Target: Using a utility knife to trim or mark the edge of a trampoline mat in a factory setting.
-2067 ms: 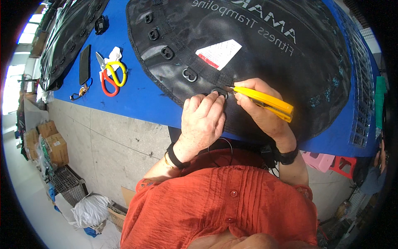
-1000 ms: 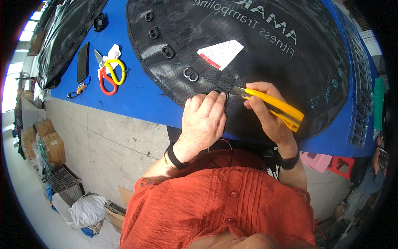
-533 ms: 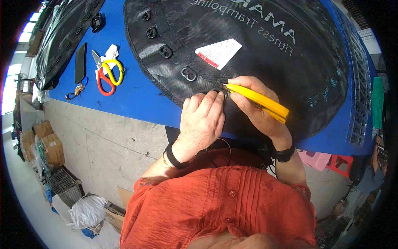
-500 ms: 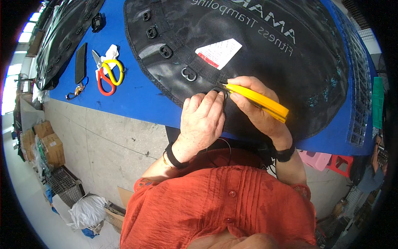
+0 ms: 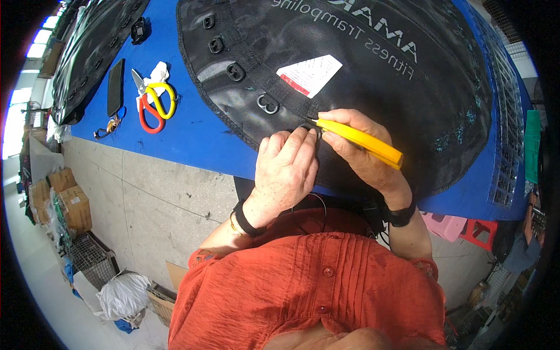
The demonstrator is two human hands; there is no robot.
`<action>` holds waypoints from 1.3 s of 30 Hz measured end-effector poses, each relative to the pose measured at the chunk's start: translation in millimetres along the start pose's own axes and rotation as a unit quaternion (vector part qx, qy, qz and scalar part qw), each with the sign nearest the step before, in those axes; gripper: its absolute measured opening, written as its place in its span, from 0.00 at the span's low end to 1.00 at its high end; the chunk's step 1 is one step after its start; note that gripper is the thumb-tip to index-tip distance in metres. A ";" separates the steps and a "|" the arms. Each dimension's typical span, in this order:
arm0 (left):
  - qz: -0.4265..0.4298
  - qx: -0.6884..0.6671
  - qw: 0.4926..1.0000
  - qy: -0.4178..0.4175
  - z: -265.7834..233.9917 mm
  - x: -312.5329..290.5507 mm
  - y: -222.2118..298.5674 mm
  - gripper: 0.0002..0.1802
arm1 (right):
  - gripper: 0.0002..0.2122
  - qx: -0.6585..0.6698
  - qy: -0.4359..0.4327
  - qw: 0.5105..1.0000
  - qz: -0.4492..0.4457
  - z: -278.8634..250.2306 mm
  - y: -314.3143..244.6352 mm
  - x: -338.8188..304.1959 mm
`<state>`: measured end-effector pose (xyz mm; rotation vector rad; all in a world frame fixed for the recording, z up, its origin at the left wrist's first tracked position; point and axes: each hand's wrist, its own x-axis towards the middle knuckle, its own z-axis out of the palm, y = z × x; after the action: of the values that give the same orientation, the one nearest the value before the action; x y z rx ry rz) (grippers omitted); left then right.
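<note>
A round black trampoline mat [image 5: 431,111] lies on the blue table, with metal rings [image 5: 268,104] on webbing tabs along its near-left edge. My left hand [image 5: 286,163] presses down at that edge, its fingers together and pinching the mat; a dark tab or ring is partly hidden under the fingertips. In my right hand [image 5: 364,146] are yellow thread snips [image 5: 367,143], gripped between thumb and fingers. Their dark, thin tip points left and meets the mat right by my left fingertips. A white label [image 5: 312,76] with a red strip lies on the mat above my hands.
Scissors [image 5: 157,105] with red and yellow handles lie on the blue table [image 5: 181,146] at the left, beside a black case [image 5: 115,87] with keys. Another black mat [image 5: 87,52] sits farther left. Cardboard boxes [image 5: 74,207] and a pink stool [image 5: 443,224] stand below the table.
The snips have tilted slightly, their tip a little farther left at my left fingertips. My hands stay almost in place; the whole view has shifted very slightly.
</note>
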<state>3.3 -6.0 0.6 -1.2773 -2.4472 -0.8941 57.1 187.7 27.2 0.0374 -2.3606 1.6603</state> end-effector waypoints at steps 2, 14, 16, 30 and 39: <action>-0.002 0.002 1.000 0.001 -0.6 -0.1 0.2 0.27 | 0.10 0.002 -0.002 1.000 -0.006 0.6 0.4 -0.4; -0.006 0.003 1.000 -0.002 -2.4 0.9 2.1 0.26 | 0.10 -0.056 0.022 0.998 0.002 -2.9 -4.8 -8.7; -0.008 0.003 1.000 -0.004 -2.7 0.9 2.2 0.26 | 0.10 -0.057 0.020 0.998 0.011 -4.5 -8.1 -9.2; -0.012 0.006 1.000 -0.010 -2.6 0.4 2.7 0.25 | 0.10 -0.062 0.039 0.997 0.020 -10.1 -7.9 -20.9; -0.010 0.008 1.000 -0.005 -1.5 -1.3 1.5 0.26 | 0.10 -0.011 0.064 0.998 0.009 -1.1 -9.4 -11.7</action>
<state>5.2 -7.1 1.8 -1.2587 -2.4742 -0.8740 70.2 184.1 33.6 -0.0923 -2.2891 1.5939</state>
